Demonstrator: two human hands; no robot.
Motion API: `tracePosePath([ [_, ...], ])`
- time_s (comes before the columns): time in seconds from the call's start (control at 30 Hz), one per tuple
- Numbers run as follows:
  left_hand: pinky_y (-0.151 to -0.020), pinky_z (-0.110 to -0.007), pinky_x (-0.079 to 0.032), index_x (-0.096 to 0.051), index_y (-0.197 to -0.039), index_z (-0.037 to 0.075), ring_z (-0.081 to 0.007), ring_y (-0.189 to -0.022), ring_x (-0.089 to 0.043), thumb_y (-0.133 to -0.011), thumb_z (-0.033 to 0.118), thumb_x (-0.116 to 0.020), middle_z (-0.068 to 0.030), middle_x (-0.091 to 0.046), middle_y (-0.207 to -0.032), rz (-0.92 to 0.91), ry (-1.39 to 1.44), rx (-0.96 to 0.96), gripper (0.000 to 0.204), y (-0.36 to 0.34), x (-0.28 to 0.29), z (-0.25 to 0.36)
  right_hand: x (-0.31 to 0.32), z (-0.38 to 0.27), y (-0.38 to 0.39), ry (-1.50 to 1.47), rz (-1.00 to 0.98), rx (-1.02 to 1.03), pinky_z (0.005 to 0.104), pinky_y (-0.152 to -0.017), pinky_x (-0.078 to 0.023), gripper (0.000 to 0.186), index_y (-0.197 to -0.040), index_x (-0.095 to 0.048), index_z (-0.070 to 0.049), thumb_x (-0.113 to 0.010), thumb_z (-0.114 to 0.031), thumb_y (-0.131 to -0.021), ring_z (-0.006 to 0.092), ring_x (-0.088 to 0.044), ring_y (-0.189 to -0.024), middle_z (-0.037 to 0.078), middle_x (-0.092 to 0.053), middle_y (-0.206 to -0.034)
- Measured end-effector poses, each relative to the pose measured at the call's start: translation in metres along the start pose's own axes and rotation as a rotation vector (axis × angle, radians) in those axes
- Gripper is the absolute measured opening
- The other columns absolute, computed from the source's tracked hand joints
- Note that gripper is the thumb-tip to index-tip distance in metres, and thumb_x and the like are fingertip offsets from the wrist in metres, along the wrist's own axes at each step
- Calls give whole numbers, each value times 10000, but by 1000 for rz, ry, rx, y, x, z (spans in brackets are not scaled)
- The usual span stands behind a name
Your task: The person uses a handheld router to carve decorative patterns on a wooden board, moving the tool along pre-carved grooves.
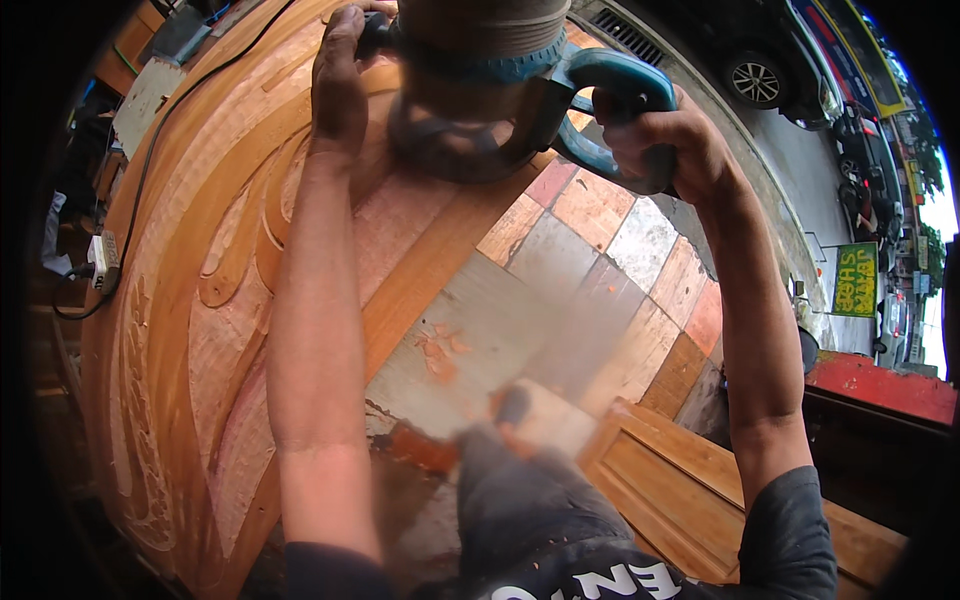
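Note:
A power router point(490, 75) with a grey ribbed body, teal collar and dark round base stands at the top of the view, over the edge of a carved wooden panel point(410, 275). My left hand point(342, 95) is closed at its dark side knob, with the fingers partly hidden. On the other side, my right hand point(665, 140) wraps round the teal and black loop handle. The base looks blurred, and the bit cannot be made out. Curving scrolls and leaf shapes are carved into the panel, which spreads under my left arm.
A black cable point(150, 150) runs along the panel's left side to a white socket block point(103, 262). Patchwork tiles point(565, 250) cover the floor, with wood shavings point(440, 350) on it. A second wooden panel point(660, 480) lies at lower right. Cars point(770, 65) stand outside.

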State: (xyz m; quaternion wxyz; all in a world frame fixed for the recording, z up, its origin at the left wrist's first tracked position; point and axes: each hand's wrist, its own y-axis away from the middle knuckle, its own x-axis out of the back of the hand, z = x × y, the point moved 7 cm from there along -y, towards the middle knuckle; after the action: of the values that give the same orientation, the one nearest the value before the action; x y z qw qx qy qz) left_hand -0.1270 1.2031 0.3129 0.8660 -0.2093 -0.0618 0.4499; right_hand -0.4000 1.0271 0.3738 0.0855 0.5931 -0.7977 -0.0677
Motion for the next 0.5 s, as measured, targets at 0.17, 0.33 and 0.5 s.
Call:
tracePosePath([
  [0.17,-1121,-370,-432,-527,-1524,100,-172,-1419,-476,-1121,357,-400,-39,-509,-1564,86,-75,50,495,0,10,-13,4,8,2,37,68,34,273,-546,-432,233,-861,-704,-60,-833,-199,-726,105,-549,-559,12,-579,-667],
  [0.33,-1183,-393,-385,-475,-1565,76,-189,-1494,-410,-1132,269,-376,-60,-450,-1624,-13,-441,-249,484,-3,33,-18,0,5,0,134,82,122,277,-555,-436,239,-853,-704,-62,-832,-222,-729,104,-542,-560,6,-575,-666],
  [0.5,-1220,-404,-346,-430,-1591,63,-192,-1518,-383,-1141,255,-365,-66,-414,-1652,-18,-347,-193,494,0,23,-23,3,10,1,136,90,135,282,-576,-435,245,-842,-702,-62,-829,-233,-722,105,-540,-568,8,-580,-663],
])
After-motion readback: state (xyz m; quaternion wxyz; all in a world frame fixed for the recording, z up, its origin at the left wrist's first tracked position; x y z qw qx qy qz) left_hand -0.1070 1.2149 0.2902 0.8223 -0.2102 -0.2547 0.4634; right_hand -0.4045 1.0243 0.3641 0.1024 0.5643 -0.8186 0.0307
